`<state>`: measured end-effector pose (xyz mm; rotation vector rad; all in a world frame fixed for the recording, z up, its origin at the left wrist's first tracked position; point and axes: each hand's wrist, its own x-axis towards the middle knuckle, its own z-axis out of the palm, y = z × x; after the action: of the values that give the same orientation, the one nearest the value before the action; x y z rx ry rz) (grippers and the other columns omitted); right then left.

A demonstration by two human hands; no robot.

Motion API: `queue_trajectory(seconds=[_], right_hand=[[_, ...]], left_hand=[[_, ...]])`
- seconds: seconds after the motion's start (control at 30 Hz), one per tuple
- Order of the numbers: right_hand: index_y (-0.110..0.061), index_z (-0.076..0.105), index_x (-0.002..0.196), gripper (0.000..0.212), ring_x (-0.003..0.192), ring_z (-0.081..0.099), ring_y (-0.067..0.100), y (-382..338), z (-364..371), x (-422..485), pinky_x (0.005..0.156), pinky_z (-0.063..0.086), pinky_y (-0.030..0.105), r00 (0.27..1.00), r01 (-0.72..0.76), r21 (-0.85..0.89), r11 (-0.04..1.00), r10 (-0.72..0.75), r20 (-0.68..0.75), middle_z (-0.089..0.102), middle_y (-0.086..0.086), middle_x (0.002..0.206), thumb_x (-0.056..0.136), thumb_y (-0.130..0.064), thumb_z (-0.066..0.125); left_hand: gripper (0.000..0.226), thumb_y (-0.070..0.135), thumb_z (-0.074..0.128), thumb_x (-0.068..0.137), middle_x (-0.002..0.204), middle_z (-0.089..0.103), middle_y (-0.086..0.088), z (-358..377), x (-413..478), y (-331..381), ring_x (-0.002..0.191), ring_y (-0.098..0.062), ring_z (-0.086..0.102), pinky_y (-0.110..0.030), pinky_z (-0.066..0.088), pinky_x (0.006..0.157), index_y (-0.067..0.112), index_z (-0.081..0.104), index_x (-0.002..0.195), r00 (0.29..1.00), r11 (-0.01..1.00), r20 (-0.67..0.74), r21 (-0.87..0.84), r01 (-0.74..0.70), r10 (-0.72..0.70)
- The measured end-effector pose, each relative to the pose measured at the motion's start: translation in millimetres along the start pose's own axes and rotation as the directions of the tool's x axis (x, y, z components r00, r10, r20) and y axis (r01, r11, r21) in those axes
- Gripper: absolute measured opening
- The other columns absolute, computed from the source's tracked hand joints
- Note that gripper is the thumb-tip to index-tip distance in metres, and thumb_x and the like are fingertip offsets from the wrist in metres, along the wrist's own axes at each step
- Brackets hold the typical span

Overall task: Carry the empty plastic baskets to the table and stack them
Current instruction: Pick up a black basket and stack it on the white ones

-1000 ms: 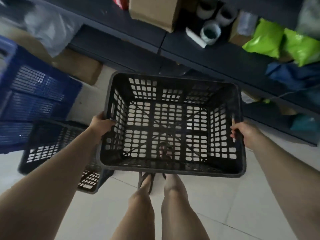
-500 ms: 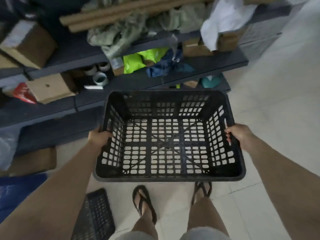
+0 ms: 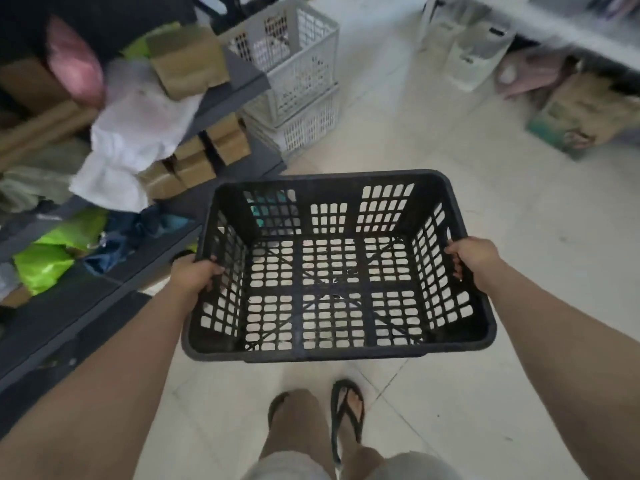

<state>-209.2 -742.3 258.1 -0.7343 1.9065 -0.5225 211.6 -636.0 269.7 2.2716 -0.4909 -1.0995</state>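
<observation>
An empty black plastic basket (image 3: 332, 180) with slotted walls and floor hangs level in front of me above the tiled floor. My left hand (image 3: 194, 273) grips its left rim, fingers curled over the edge. My right hand (image 3: 474, 256) grips the right rim the same way. Two grey plastic baskets (image 3: 298, 74) stand stacked on the floor ahead and to the left. Part of a white table edge (image 3: 568, 29) shows at the top right, blurred.
A dark shelf unit (image 3: 242, 81) with cardboard boxes, white cloth and green bags runs along my left. White bags (image 3: 474, 53) and a cardboard box (image 3: 585, 116) sit on the floor under the table at right. Pale floor tiles lie ahead between them.
The view has swung to the right with the basket held in both hands: the shelf has slid to the left, and the grey baskets, the floor ahead and the table edge have come into sight.
</observation>
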Motion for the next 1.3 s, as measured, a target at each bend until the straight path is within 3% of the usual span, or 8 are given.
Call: queue_trajectory(seconds=[0.17, 0.33, 0.5, 0.67, 0.87, 1.03, 1.3], right_hand=[[-0.006, 0.057, 0.078, 0.010, 0.045, 0.035, 0.019, -43, -48, 66, 0.041, 0.032, 0.025, 0.994, 0.003, 0.096, 0.995, 0.008, -0.109, 0.040, 0.007, 0.056, 0.082, 0.002, 0.056], [-0.006, 0.049, 0.067, 0.019, 0.044, 0.031, 0.018, -112, -75, 142, 0.035, 0.028, 0.021, 0.983, 0.002, 0.150, 0.989, 0.026, -0.183, 0.036, 0.008, 0.055, 0.081, 0.005, 0.054], [-0.006, 0.050, 0.070, 0.017, 0.045, 0.034, 0.019, -192, -95, 201, 0.032, 0.030, 0.020, 0.980, -0.001, 0.132, 0.991, 0.027, -0.195, 0.037, 0.009, 0.056, 0.083, 0.006, 0.052], [-0.006, 0.048, 0.070, 0.018, 0.044, 0.034, 0.018, -283, -101, 271, 0.032, 0.031, 0.020, 0.981, 0.051, 0.115, 0.992, -0.029, -0.190, 0.037, 0.010, 0.055, 0.082, 0.007, 0.053], [-0.008, 0.046, 0.068, 0.020, 0.044, 0.034, 0.019, -402, -79, 374, 0.030, 0.033, 0.018, 0.985, 0.133, 0.013, 0.991, -0.131, -0.114, 0.039, 0.010, 0.054, 0.082, 0.004, 0.054], [-0.009, 0.050, 0.070, 0.016, 0.044, 0.040, 0.020, -522, -37, 449, 0.037, 0.039, 0.022, 0.979, 0.204, -0.069, 0.976, -0.202, 0.035, 0.044, 0.010, 0.055, 0.082, 0.000, 0.057], [-0.006, 0.051, 0.079, 0.009, 0.046, 0.043, 0.023, -714, 90, 517, 0.033, 0.041, 0.021, 0.890, 0.444, -0.215, 0.870, -0.400, 0.220, 0.048, 0.012, 0.058, 0.086, -0.001, 0.052]], left_hand=[[0.008, 0.000, 0.064, 0.080, 0.061, 0.051, -0.012, 79, 43, 102, 0.055, -0.023, 0.045, -0.029, 0.040, 0.051, 0.005, 0.059, 0.078, 0.992, 0.996, 0.097, 0.038, -0.079, 0.075], [0.010, 0.003, 0.065, 0.079, 0.079, 0.057, -0.021, 146, 102, 203, 0.074, -0.028, 0.054, -0.035, 0.047, 0.064, 0.002, 0.062, 0.088, 0.978, 0.993, 0.178, 0.023, -0.117, 0.111], [0.018, 0.005, 0.062, 0.083, 0.070, 0.053, -0.015, 190, 144, 301, 0.062, -0.026, 0.048, -0.031, 0.041, 0.056, 0.001, 0.061, 0.100, 0.966, 0.992, 0.240, 0.062, -0.113, 0.095], [0.024, 0.002, 0.062, 0.082, 0.076, 0.058, -0.018, 220, 198, 397, 0.067, -0.027, 0.054, -0.036, 0.048, 0.066, 0.001, 0.062, 0.106, 0.969, 0.996, 0.233, 0.023, -0.089, 0.081], [0.032, -0.004, 0.058, 0.082, 0.063, 0.051, -0.013, 235, 263, 485, 0.054, -0.022, 0.047, -0.031, 0.041, 0.052, -0.005, 0.058, 0.114, 0.989, 0.998, 0.137, 0.009, -0.061, 0.059], [0.027, 0.000, 0.060, 0.082, 0.062, 0.051, -0.013, 220, 301, 543, 0.054, -0.024, 0.047, -0.032, 0.042, 0.058, -0.004, 0.062, 0.108, 1.000, 0.993, 0.024, -0.118, 0.008, -0.005], [0.018, 0.001, 0.060, 0.082, 0.071, 0.056, -0.014, 166, 386, 609, 0.059, -0.023, 0.050, -0.032, 0.045, 0.061, 0.005, 0.061, 0.100, 0.983, 0.947, -0.159, -0.318, 0.032, -0.086]])
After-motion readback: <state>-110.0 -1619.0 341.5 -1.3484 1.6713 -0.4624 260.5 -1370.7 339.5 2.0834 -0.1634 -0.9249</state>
